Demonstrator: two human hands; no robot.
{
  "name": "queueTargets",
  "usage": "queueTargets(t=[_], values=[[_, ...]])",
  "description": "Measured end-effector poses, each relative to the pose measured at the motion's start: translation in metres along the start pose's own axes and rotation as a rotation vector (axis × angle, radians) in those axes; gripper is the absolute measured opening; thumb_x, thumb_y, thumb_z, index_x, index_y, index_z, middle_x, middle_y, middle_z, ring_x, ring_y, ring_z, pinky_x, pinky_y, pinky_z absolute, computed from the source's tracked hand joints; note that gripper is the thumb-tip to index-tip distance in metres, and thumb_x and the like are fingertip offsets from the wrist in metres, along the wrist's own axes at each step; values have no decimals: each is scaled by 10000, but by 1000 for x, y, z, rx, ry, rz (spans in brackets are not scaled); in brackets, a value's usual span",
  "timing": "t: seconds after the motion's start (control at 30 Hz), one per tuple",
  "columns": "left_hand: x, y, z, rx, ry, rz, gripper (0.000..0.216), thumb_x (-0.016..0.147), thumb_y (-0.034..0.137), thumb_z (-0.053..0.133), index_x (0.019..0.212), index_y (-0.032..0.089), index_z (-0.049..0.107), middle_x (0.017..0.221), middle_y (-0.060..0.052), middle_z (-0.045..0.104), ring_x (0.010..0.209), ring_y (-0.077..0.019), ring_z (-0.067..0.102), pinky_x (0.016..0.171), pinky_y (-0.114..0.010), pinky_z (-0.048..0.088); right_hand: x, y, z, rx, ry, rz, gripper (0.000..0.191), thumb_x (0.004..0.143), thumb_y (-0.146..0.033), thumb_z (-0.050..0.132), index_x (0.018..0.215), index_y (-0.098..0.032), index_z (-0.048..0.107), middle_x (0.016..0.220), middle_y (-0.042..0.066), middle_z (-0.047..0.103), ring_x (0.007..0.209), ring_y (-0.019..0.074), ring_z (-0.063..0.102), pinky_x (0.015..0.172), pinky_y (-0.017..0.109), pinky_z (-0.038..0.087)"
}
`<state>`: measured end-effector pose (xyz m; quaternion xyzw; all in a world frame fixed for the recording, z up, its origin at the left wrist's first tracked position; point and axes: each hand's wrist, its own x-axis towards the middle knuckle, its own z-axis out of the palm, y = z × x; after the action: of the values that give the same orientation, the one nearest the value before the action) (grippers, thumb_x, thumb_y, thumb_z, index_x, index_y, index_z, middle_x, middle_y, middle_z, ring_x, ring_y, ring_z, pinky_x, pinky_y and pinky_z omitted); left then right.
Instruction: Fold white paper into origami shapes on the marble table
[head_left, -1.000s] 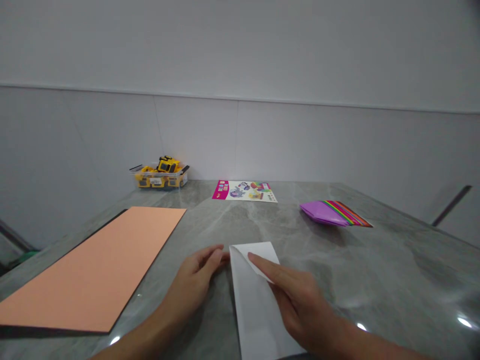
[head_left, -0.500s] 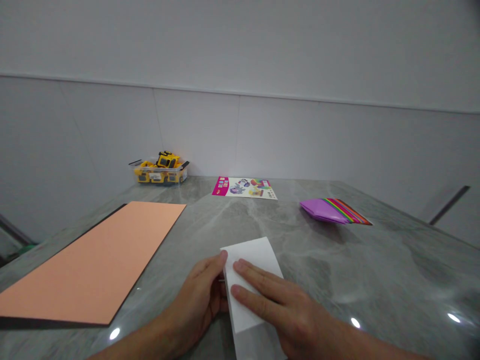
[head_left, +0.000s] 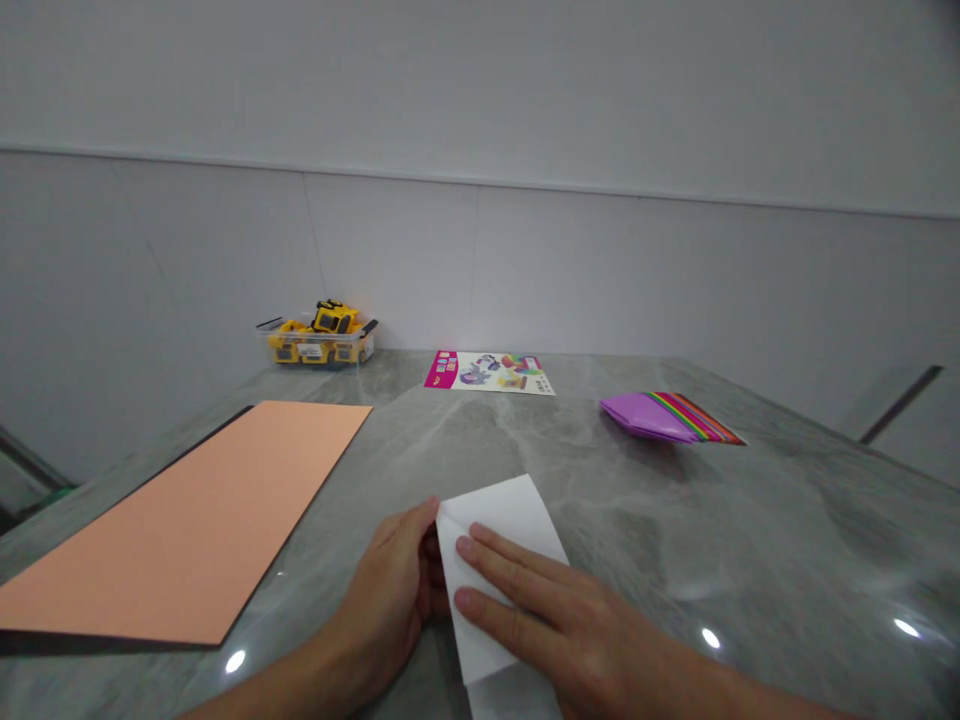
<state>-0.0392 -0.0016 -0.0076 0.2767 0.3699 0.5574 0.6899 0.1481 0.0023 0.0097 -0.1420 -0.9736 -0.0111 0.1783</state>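
Note:
A folded sheet of white paper (head_left: 491,505) lies at the near middle of the table, its layers overlapping toward the bottom of the view. My left hand (head_left: 397,580) pinches the paper's upper left corner between thumb and fingers; the fingertips are partly hidden behind the edge. My right hand (head_left: 555,620) rests flat on top of the paper, with its fingers stretched out toward the left edge and pressing on the sheet.
A large orange sheet (head_left: 202,510) over a dark one lies at left. At the back stand a clear box of yellow toy vehicles (head_left: 319,335) and a printed booklet (head_left: 491,372). A purple packet with rainbow stripes (head_left: 667,417) lies at right on the grey marbled table (head_left: 750,530).
The right hand's fingers have slid slightly left and down over the paper. My left hand and the paper's upper left corner have shifted a little left.

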Motion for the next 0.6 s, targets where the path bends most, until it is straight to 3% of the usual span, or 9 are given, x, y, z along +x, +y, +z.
queueTargets(t=[0.13, 0.33, 0.6], values=[[-1, 4, 0, -57, -106, -121, 309, 848, 326, 490, 805, 79, 671, 671, -105, 687, 594, -198, 648, 517, -275, 496, -4, 1, 3, 36, 36, 16, 441, 885, -48, 407, 1322, -82, 452, 1430, 181, 352, 1380, 227, 172, 1068, 383, 353], [1, -2, -3, 96, 37, 7, 254, 824, 320, 560, 770, 90, 653, 666, -85, 686, 559, -177, 636, 465, -246, 481, -6, 4, 1, 54, 11, 15, 462, 883, -67, 402, 1342, -100, 434, 1433, 177, 344, 1375, 230, 196, 1084, 445, 297], [-2, 3, -3, 242, -38, 14, 346, 843, 396, 548, 862, 77, 680, 630, -84, 683, 539, -172, 631, 495, -254, 485, -8, 9, 3, 137, 6, 17, 564, 794, 1, 377, 1344, -111, 430, 1470, 144, 286, 1382, 207, 189, 1104, 455, 234]])
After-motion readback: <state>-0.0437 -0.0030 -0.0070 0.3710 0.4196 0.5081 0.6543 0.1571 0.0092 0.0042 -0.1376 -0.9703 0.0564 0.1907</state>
